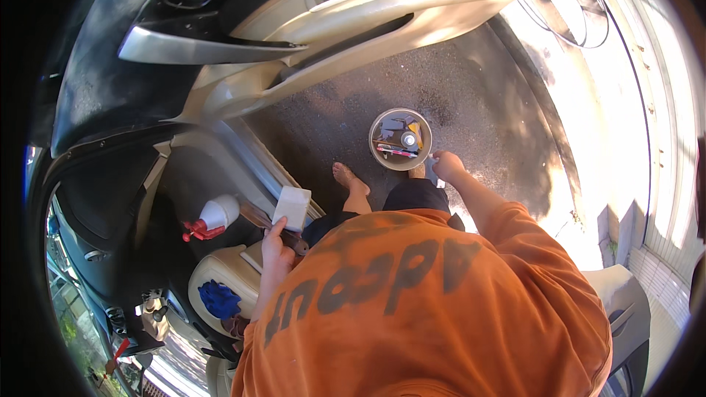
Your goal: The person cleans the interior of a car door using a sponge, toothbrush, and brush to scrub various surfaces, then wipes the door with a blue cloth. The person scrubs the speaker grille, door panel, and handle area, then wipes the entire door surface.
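My left hand [277,248] grips a white sponge-like block [292,208] beside the car's door sill [259,160]. Behind the block and fingers runs a long brown object [255,214], partly hidden, which I cannot identify. A white spray bottle [219,210] with a red trigger head lies just left of this hand. My right hand [449,167] is low beside the bucket [374,157], its fingers bent. A pale bluish item [434,168] shows at those fingers; its kind and whether I hold it are unclear. Inside the bucket are a bottle [408,139] and several brushes or tools.
The open car door [342,38] with its beige panel spans the top. A beige seat [220,264] carries a crumpled blue cloth [219,299]. My bare foot [348,176] stands on wet, dark pavement [469,88]. A cable [598,16] curves at the upper right.
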Demonstrator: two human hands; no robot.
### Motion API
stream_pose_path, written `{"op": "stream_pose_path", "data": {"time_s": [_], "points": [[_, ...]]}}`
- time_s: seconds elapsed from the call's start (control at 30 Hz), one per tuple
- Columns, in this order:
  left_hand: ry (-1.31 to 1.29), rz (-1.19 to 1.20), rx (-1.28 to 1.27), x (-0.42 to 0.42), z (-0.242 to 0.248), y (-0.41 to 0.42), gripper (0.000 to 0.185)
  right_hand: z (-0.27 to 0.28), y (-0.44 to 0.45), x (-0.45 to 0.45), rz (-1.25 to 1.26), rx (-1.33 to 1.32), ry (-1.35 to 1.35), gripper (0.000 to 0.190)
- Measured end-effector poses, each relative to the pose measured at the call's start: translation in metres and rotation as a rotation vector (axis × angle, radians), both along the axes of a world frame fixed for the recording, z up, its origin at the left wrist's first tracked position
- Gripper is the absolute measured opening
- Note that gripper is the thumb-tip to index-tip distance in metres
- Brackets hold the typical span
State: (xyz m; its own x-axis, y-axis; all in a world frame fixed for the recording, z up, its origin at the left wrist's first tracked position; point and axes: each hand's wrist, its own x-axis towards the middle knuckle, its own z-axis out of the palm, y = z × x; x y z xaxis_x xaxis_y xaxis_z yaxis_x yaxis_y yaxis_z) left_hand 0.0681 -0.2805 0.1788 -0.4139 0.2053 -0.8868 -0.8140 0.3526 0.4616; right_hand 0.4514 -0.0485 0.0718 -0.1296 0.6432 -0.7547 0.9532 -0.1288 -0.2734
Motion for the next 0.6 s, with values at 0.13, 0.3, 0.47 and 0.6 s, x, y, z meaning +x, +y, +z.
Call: {"op": "stream_pose_path", "data": {"time_s": [0.13, 0.3, 0.47, 0.6], "points": [[-0.074, -0.144, -0.015, 0.056, -0.013, 0.035, 0.041, -0.020, -0.026, 0.038, -0.232, -0.022, 0.149, 0.040], [-0.084, -0.342, 0.065, 0.108, -0.029, 0.077, 0.039, -0.036, -0.038, 0.042, -0.409, -0.009, 0.325, 0.041], [-0.077, -0.447, 0.001, 0.120, -0.038, 0.090, 0.035, -0.071, -0.028, 0.019, -0.762, -0.134, 0.560, 0.046], [-0.111, -0.492, -0.050, 0.107, -0.040, 0.089, 0.034, -0.102, -0.035, 0.015, -0.921, -0.166, 0.652, 0.053]]}}
